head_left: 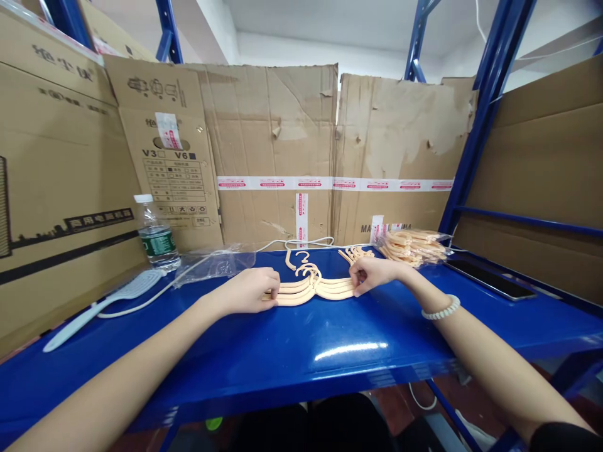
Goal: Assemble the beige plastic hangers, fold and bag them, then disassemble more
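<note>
- On the blue shelf (264,358), a small row of peach hangers (296,295) lies between the two hands, touching both.
- The left hand (252,290) is curled round the left ends of the hangers.
- The right hand (374,275) pinches their right ends.
- More loose hangers (360,252) lie just past the right hand.
- A clear bag of hangers (412,247) sits farther right, near that hand's wrist.

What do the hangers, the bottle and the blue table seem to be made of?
Hangers: probably plastic, smooth and evenly peach-coloured. Bottle: likely plastic, clear, with a see-through body. Blue table: perhaps painted metal, glossy with a bright reflection.
</note>
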Motion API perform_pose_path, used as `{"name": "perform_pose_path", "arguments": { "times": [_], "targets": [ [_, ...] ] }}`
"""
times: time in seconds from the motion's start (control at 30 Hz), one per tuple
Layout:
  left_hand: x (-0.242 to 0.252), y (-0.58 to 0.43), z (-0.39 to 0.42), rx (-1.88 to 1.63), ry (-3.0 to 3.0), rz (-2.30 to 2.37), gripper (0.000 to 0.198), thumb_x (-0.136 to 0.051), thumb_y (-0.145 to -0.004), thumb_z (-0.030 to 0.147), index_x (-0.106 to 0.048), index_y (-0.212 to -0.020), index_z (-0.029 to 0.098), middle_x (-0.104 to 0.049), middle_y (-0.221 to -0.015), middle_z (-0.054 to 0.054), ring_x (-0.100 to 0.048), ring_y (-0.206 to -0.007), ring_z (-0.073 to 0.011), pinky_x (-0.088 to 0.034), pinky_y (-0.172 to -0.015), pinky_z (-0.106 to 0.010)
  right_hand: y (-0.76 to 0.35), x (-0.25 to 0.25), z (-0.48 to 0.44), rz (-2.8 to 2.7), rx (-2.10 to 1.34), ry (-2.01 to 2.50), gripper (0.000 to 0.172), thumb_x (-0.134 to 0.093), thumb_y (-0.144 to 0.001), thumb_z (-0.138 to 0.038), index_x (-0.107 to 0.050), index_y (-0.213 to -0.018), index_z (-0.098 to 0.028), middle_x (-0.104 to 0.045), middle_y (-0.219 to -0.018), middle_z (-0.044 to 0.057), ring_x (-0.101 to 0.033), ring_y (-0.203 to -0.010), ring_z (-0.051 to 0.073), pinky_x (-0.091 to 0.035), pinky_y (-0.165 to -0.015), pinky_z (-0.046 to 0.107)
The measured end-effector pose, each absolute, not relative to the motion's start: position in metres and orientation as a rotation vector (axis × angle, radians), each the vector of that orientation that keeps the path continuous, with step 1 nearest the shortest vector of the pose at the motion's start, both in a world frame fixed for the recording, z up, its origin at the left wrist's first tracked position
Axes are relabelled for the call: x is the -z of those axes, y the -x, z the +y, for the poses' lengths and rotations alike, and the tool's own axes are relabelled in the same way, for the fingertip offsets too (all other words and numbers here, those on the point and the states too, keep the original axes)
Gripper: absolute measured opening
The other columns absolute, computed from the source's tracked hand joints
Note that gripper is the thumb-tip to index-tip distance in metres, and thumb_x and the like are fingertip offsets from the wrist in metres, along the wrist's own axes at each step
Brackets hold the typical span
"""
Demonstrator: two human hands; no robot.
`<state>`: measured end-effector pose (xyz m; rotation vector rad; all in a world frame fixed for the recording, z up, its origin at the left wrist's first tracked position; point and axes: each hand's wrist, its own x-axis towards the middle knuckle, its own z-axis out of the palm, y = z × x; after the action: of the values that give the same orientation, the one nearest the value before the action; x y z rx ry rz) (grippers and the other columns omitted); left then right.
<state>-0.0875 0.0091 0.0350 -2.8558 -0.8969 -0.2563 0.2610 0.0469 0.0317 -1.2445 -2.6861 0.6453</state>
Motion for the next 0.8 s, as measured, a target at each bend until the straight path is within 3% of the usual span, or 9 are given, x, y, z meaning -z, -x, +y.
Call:
{"name": "perform_pose_path", "arguments": {
  "times": [0.13,0.23,0.6,0.8],
  "targets": [
    [-0.0356,0.0871,0.0068,0.259,2.818,-0.888,0.004,-0.06,-0.079,0.019,-0.062,-0.076,0.019,-0.065,-0.083,-0.002,-0.062,-0.078,-0.0187,-0.043,-0.065,-0.027,-0.2584,-0.0331,0.045,-2.6,-0.518,1.213,0.043,-0.078,-0.061,-0.055,-0.06,-0.071,-0.017,-0.053,-0.061,-0.003,-0.047,-0.056,0.011,-0.033,-0.05,0.022],
    [-0.0361,0.0874,0.0071,0.279,2.796,-0.875,0.007,-0.057,-0.083,0.024,-0.062,-0.083,0.019,-0.065,-0.085,-0.004,-0.061,-0.079,-0.0196,-0.044,-0.066,-0.028,-0.2567,-0.0355,0.0438,-2.499,-0.431,1.196,0.041,-0.07,-0.071,-0.056,-0.056,-0.071,-0.018,-0.05,-0.059,-0.003,-0.045,-0.055,0.011,-0.033,-0.051,0.023],
    [-0.0335,0.0892,0.0114,0.354,2.774,-0.822,0.014,-0.049,-0.091,0.027,-0.06,-0.086,0.02,-0.065,-0.088,-0.004,-0.06,-0.082,-0.0197,-0.044,-0.068,-0.029,-0.2578,-0.0349,0.0462,-2.293,-0.258,1.2,0.04,-0.051,-0.088,-0.056,-0.054,-0.076,-0.019,-0.067,-0.068,0.006,-0.057,-0.059,0.016,-0.039,-0.056,0.026],
    [-0.0327,0.088,0.0108,0.353,2.785,-0.822,0.015,-0.05,-0.091,0.026,-0.061,-0.085,0.019,-0.066,-0.088,-0.005,-0.061,-0.083,-0.0193,-0.045,-0.069,-0.028,-0.2585,-0.0372,0.0446,-2.241,-0.128,1.234,0.046,-0.045,-0.089,-0.061,-0.053,-0.071,-0.019,-0.058,-0.061,0.003,-0.05,-0.056,0.015,-0.033,-0.053,0.026]
  ]
}}
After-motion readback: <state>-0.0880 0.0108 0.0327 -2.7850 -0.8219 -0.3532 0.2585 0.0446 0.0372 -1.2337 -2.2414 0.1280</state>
